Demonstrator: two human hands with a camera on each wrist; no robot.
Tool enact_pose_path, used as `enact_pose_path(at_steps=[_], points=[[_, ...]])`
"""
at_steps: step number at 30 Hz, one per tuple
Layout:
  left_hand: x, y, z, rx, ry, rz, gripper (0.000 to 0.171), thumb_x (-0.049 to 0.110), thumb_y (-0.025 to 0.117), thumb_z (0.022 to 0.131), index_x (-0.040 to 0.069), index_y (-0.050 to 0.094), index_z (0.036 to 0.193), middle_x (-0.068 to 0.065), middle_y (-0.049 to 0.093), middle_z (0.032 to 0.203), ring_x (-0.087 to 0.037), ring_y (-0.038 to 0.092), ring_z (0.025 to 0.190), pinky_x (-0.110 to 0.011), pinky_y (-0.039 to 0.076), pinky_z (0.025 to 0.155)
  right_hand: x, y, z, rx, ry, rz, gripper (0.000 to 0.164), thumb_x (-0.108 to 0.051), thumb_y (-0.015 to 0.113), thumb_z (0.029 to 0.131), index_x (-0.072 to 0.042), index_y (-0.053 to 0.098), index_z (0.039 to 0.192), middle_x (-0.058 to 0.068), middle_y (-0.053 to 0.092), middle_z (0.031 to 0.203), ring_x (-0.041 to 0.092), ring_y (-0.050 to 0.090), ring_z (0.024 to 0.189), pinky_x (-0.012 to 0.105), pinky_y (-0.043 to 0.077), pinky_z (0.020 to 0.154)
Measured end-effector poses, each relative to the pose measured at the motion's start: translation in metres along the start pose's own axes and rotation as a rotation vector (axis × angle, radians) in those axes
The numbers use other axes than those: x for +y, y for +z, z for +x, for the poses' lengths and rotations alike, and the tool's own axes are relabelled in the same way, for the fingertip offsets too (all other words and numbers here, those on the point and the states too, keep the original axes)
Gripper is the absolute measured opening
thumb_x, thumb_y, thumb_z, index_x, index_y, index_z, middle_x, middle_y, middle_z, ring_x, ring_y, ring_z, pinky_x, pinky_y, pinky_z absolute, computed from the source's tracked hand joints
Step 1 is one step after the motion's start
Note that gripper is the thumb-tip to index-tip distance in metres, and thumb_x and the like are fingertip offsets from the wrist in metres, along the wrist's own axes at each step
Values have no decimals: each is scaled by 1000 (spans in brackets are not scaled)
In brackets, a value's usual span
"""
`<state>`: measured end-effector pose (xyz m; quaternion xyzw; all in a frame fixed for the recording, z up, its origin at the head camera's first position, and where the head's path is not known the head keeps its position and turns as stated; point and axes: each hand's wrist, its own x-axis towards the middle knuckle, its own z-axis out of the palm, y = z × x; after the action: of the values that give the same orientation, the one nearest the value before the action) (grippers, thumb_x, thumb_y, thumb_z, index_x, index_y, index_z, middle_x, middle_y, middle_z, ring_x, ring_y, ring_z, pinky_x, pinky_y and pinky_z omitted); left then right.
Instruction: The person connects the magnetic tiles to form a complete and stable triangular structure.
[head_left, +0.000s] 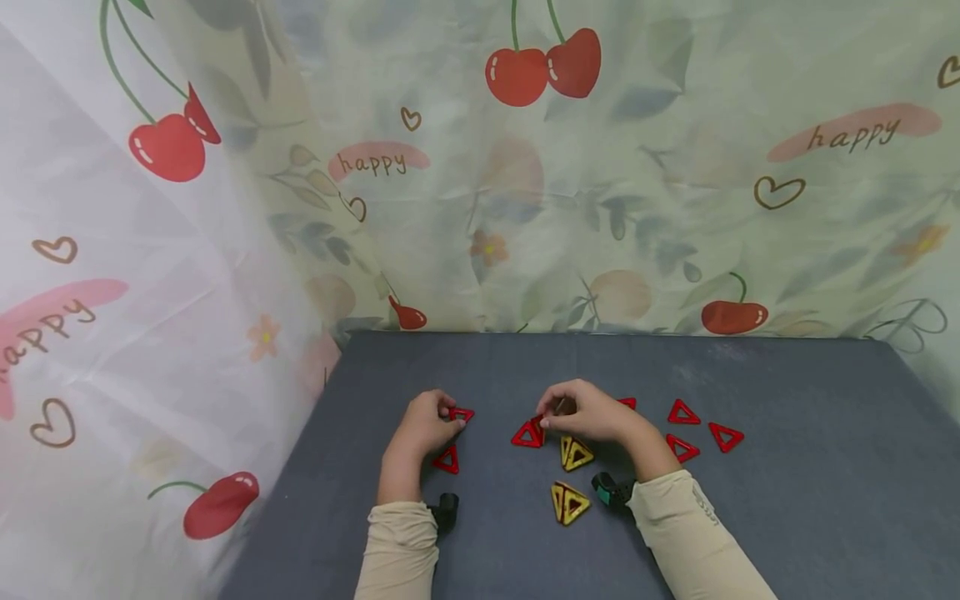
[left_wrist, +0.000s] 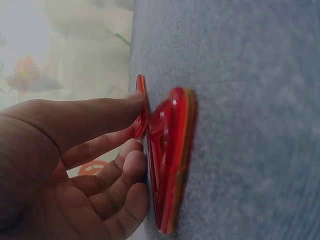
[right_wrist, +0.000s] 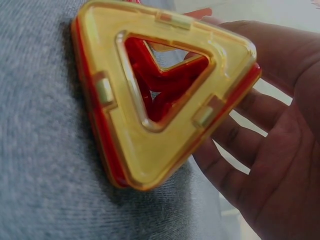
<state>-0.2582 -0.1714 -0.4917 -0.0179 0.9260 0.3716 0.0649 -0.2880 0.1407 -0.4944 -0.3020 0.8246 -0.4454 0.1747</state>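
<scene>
At the left of the table, my left hand (head_left: 423, 425) pinches a red triangular magnetic tile (head_left: 462, 414) between thumb and fingers. A second red triangle (head_left: 447, 460) sits just nearer, below that hand; the left wrist view shows this nearer tile (left_wrist: 172, 160) large beside the fingers. My right hand (head_left: 588, 410) pinches a red triangular piece (head_left: 537, 428) by its upper part, against another red triangle (head_left: 525, 435). Under the right hand is a yellow triangular piece (head_left: 577, 454). It fills much of the right wrist view, with red behind its yellow face (right_wrist: 170, 150), and hides the fingertips there.
Another yellow triangular piece (head_left: 572, 504) sits nearer the front. Right of the right hand, several red triangles (head_left: 726, 437) are spread out, one partly behind the hand. A printed curtain (head_left: 465, 233) hangs along the grey table's (head_left: 810, 500) back and left edges.
</scene>
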Motion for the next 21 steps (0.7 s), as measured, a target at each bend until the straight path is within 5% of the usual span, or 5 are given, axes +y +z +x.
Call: enact_pose_path(at_steps=[7, 14, 21], points=[[5, 2, -2, -7, 1, -1, 32, 15, 81, 94, 1, 69, 119, -15, 66, 118, -27, 63, 105, -45, 56, 90, 0, -1, -1, -3, -2, 5, 14, -19, 73, 103, -10, 76, 113, 3, 74, 104, 19, 70, 89, 30, 57, 79], [8, 5, -2, -14, 47, -15, 33, 11, 83, 92, 5, 61, 116, -10, 62, 95, -22, 57, 78, -35, 48, 69, -1, -2, 0, -1, -5, -4, 13, -18, 73, 103, -11, 76, 113, 2, 74, 104, 18, 70, 89, 30, 57, 80], [17, 14, -4, -37, 106, -15, 31, 10, 83, 91, 6, 61, 112, -6, 57, 86, -20, 53, 71, -33, 44, 65, -2, 0, 1, -4, -7, -10, 13, -18, 73, 102, -11, 76, 113, 1, 74, 103, 17, 70, 89, 30, 57, 80]])
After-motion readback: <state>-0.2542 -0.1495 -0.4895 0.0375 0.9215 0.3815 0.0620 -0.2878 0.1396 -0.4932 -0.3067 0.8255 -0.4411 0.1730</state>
